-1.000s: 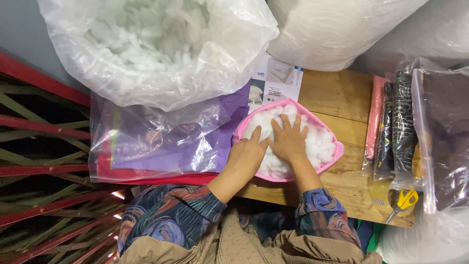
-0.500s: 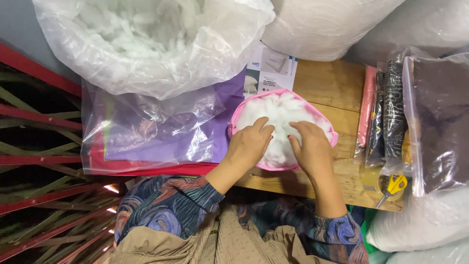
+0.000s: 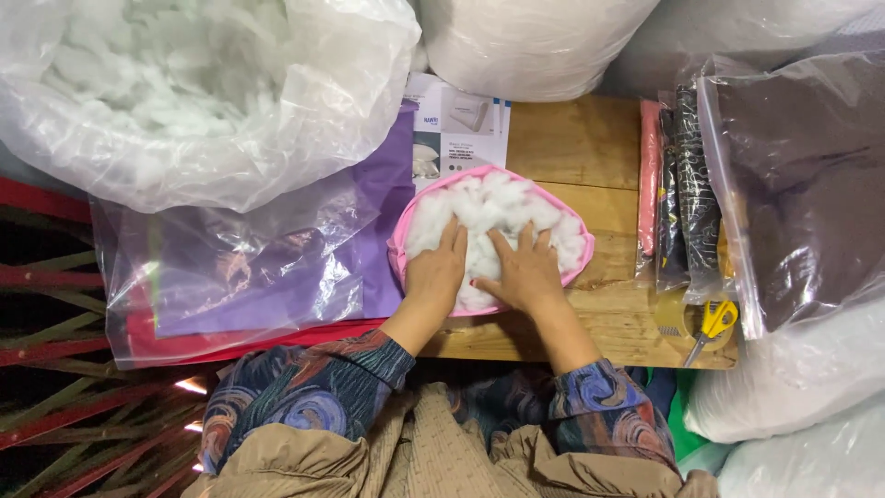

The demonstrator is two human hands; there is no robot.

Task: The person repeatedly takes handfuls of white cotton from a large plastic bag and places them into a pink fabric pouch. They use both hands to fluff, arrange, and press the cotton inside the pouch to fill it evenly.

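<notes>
Nearest the camera: patterned blue sleeves (image 3: 313, 397) and a tan garment at the btm edge. Both forearms reach fwd over the desk (image 3: 572, 138), a bare wooden top.

Left hand (image 3: 435, 275) lies flat, fingers spread wide, palm down on the white stuffing (image 3: 498, 207); holds nothing, just presses. Right hand (image 3: 527, 272) same: open, fingers splayed, flat on the stuffing just beside the left, thumbs near each other.

The stuffing fills a pink fabric cover (image 3: 576, 267), roundish, sitting on the desk w/ its left edge over a purple sheet in a clear plastic bag (image 3: 249, 277). A red edge shows under that bag.

Right of the cover: yellow-handled scissors (image 3: 712, 325) at the desk's near corner, next to a roll of tape (image 3: 671, 315). Past them, folded pink and dark patterned fabrics (image 3: 678, 175) in clear bags, plus a big clear bag w/ dark brown cloth (image 3: 802, 184).

Beyond the cover: a printed paper insert (image 3: 461, 138), partly under it. Far left: a large clear bag of white stuffing (image 3: 184, 92). Far centre and right: more big white sacks (image 3: 535, 41).
</notes>
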